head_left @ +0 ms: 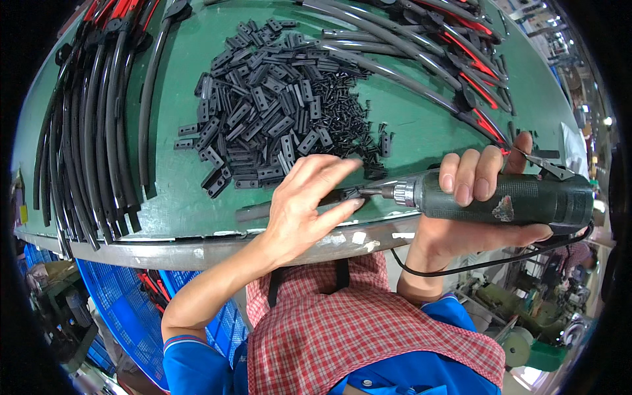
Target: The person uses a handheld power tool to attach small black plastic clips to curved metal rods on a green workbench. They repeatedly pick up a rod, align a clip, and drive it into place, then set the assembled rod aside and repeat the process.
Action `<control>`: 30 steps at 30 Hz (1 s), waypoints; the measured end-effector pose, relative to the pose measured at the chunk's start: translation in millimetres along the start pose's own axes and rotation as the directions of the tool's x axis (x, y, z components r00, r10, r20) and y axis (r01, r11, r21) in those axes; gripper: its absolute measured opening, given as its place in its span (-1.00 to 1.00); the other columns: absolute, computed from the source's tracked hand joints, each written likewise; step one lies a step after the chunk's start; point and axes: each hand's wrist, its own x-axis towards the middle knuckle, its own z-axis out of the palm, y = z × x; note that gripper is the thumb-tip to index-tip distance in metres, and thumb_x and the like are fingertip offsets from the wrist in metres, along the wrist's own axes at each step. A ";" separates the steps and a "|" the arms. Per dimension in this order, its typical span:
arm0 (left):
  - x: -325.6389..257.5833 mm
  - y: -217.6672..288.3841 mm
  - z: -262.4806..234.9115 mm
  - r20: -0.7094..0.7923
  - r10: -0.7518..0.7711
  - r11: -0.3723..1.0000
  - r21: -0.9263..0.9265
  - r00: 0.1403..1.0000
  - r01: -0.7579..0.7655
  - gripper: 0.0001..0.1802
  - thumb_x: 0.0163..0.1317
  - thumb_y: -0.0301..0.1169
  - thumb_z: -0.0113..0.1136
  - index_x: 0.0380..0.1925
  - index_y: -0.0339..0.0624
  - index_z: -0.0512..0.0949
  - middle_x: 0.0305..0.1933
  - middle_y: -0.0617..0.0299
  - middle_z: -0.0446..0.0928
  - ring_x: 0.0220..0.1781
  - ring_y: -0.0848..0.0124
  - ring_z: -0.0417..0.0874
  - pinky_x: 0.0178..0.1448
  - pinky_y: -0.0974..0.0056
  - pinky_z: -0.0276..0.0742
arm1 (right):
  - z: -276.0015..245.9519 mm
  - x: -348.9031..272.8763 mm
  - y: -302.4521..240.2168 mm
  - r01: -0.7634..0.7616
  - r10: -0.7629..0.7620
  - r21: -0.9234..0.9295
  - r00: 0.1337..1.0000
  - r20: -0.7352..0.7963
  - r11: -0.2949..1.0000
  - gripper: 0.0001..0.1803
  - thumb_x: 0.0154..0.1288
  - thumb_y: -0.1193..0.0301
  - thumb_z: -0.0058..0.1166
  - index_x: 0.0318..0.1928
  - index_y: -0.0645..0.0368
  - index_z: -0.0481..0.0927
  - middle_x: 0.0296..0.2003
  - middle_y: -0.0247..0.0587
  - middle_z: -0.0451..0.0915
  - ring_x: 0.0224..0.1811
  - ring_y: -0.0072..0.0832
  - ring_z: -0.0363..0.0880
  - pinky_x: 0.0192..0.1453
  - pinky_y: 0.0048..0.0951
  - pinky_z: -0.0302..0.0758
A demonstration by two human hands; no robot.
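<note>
My right hand (pixel 475 176) is wrapped around a dark green electric screwdriver (pixel 510 202), held level with its metal chuck and bit pointing left. The bit reaches the dark fitting at the end of a black tube (pixel 253 212) that lies along the table's near edge. Over that tube is my left hand (pixel 299 204), thumb and index finger spread on either side of the fitting; the index fingertip is slightly blurred. Its other fingers are partly hidden. Just beyond lies a heap of small black two-hole plates (pixel 257 105), with a pile of dark screws (pixel 345 108) at its right.
Bundles of curved black tubes (pixel 99 131) with red parts lie on the left of the green table (pixel 172 204); more curved tubes (pixel 395 49) fill the back right. The screwdriver's black cord (pixel 461 268) loops below my right hand. Blue crates (pixel 125 309) stand below the edge.
</note>
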 end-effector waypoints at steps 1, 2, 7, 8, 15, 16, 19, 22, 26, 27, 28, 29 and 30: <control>0.7 -0.4 0.0 0.023 0.009 1.000 -0.010 1.000 -0.008 -0.58 0.02 -0.43 0.32 -0.04 -0.21 0.58 -0.05 0.08 0.50 -0.05 0.23 0.52 0.02 0.22 0.46 | 1.2 -1.4 -0.1 0.003 -0.003 -0.006 1.000 -0.015 1.000 0.14 0.06 -0.44 -0.10 0.38 0.23 0.08 -0.50 -0.24 0.40 -0.58 -0.43 0.40 -0.43 -0.27 0.43; 0.7 -0.8 -0.3 0.046 0.017 1.000 -0.019 0.999 -0.017 -0.63 0.03 -0.45 0.30 -0.09 -0.21 0.61 -0.06 0.10 0.51 -0.06 0.22 0.52 0.03 0.22 0.45 | 2.3 -2.4 0.7 -0.001 0.001 -0.006 1.000 -0.018 1.000 0.15 0.06 -0.44 -0.10 0.38 0.24 0.08 -0.51 -0.24 0.40 -0.58 -0.43 0.40 -0.43 -0.27 0.43; -2.0 -9.3 1.3 0.039 0.066 0.998 -0.021 0.997 -0.065 -0.77 0.06 -0.44 0.28 -0.23 -0.18 0.66 -0.18 0.19 0.56 -0.10 0.25 0.53 -0.04 0.22 0.49 | 7.3 -5.4 2.0 -0.039 0.040 -0.078 0.999 0.023 0.996 0.05 0.06 -0.32 0.09 0.30 0.27 0.22 -0.52 -0.35 0.33 -0.55 -0.53 0.35 -0.39 -0.40 0.34; -1.6 -8.2 1.8 0.030 0.074 0.997 -0.010 0.997 -0.074 -0.79 0.06 -0.43 0.28 -0.26 -0.17 0.67 -0.20 0.22 0.57 -0.11 0.26 0.53 -0.06 0.23 0.50 | 8.3 -5.3 1.4 -0.038 0.040 -0.083 0.999 0.030 0.996 0.05 0.06 -0.33 0.08 0.31 0.26 0.22 -0.52 -0.34 0.34 -0.55 -0.52 0.36 -0.39 -0.39 0.35; -1.7 -6.9 2.0 0.083 0.186 0.980 0.063 0.979 -0.191 -0.72 0.02 -0.50 0.26 -0.19 -0.23 0.63 -0.17 0.12 0.57 -0.09 0.18 0.53 0.01 0.15 0.48 | 6.2 -4.3 0.1 -0.069 0.075 -0.066 0.994 0.086 0.995 0.06 0.09 -0.35 0.01 0.32 0.26 0.19 -0.53 -0.30 0.35 -0.56 -0.46 0.39 -0.40 -0.37 0.35; -2.9 -7.9 3.1 0.080 0.222 0.970 0.086 0.972 -0.229 -0.71 0.01 -0.51 0.26 -0.19 -0.24 0.62 -0.17 0.12 0.57 -0.09 0.17 0.53 0.01 0.14 0.48 | 5.0 -4.5 0.4 -0.077 0.082 -0.059 0.992 0.099 0.995 0.06 0.09 -0.36 0.01 0.33 0.26 0.19 -0.52 -0.30 0.35 -0.56 -0.46 0.39 -0.41 -0.36 0.35; -4.6 -11.4 2.7 0.091 0.295 0.941 0.144 0.951 -0.306 -0.65 -0.03 -0.50 0.29 -0.15 -0.26 0.60 -0.13 0.11 0.56 -0.07 0.16 0.52 0.02 0.14 0.47 | 6.8 -6.5 2.7 -0.083 0.090 -0.069 0.991 0.102 0.994 0.07 0.09 -0.37 -0.01 0.33 0.26 0.17 -0.53 -0.29 0.35 -0.57 -0.45 0.39 -0.43 -0.36 0.35; -2.2 3.0 -3.5 0.107 0.236 0.945 0.204 0.966 -0.254 -0.58 -0.04 -0.46 0.30 -0.09 -0.26 0.56 -0.11 0.12 0.54 -0.08 0.16 0.51 0.00 0.16 0.47 | 7.7 -7.6 1.2 -0.055 0.061 -0.058 0.993 0.105 0.997 0.09 0.09 -0.39 -0.03 0.34 0.27 0.15 -0.53 -0.29 0.34 -0.57 -0.44 0.40 -0.44 -0.36 0.35; -9.0 1.1 -12.0 0.197 0.037 0.919 0.378 0.980 -0.110 -0.53 -0.01 -0.39 0.30 -0.03 -0.25 0.53 -0.14 0.14 0.51 -0.12 0.17 0.50 -0.04 0.18 0.46 | 14.5 -8.0 2.9 -0.034 0.048 -0.154 0.995 0.090 0.988 0.13 0.05 -0.42 -0.04 0.34 0.26 0.15 -0.55 -0.29 0.34 -0.60 -0.43 0.39 -0.47 -0.35 0.35; -11.9 -7.9 -9.1 0.190 0.072 0.919 0.370 0.979 -0.140 -0.57 0.02 -0.36 0.28 -0.06 -0.26 0.55 -0.20 0.14 0.51 -0.16 0.19 0.50 -0.07 0.18 0.46 | 17.9 -9.4 5.9 -0.028 0.045 -0.191 0.995 0.087 0.981 0.14 0.03 -0.43 -0.04 0.34 0.26 0.15 -0.56 -0.29 0.34 -0.62 -0.43 0.39 -0.48 -0.35 0.35; -12.6 -9.9 -8.8 0.178 0.079 0.920 0.366 0.981 -0.141 -0.58 0.02 -0.37 0.28 -0.07 -0.26 0.55 -0.20 0.14 0.51 -0.17 0.20 0.50 -0.07 0.19 0.46 | 20.4 -10.7 8.8 -0.026 0.047 -0.230 0.995 0.087 0.973 0.15 0.02 -0.44 -0.04 0.34 0.26 0.16 -0.56 -0.29 0.34 -0.63 -0.43 0.39 -0.49 -0.34 0.35; -12.9 -11.1 -8.2 0.166 0.087 0.921 0.363 0.982 -0.143 -0.59 0.02 -0.37 0.28 -0.08 -0.26 0.56 -0.20 0.14 0.51 -0.17 0.20 0.51 -0.07 0.19 0.47 | 24.1 -10.4 9.3 -0.043 0.072 -0.276 0.993 0.097 0.960 0.18 -0.02 -0.47 -0.03 0.34 0.26 0.16 -0.57 -0.29 0.34 -0.65 -0.43 0.39 -0.52 -0.33 0.36; -13.1 -11.9 -7.8 0.155 0.094 0.922 0.359 0.983 -0.145 -0.60 0.02 -0.38 0.28 -0.09 -0.26 0.56 -0.21 0.14 0.52 -0.18 0.21 0.51 -0.07 0.20 0.48 | 24.1 -9.7 11.0 -0.026 0.074 -0.292 0.986 0.152 0.956 0.19 -0.04 -0.48 -0.04 0.34 0.26 0.16 -0.57 -0.29 0.34 -0.64 -0.43 0.39 -0.52 -0.32 0.36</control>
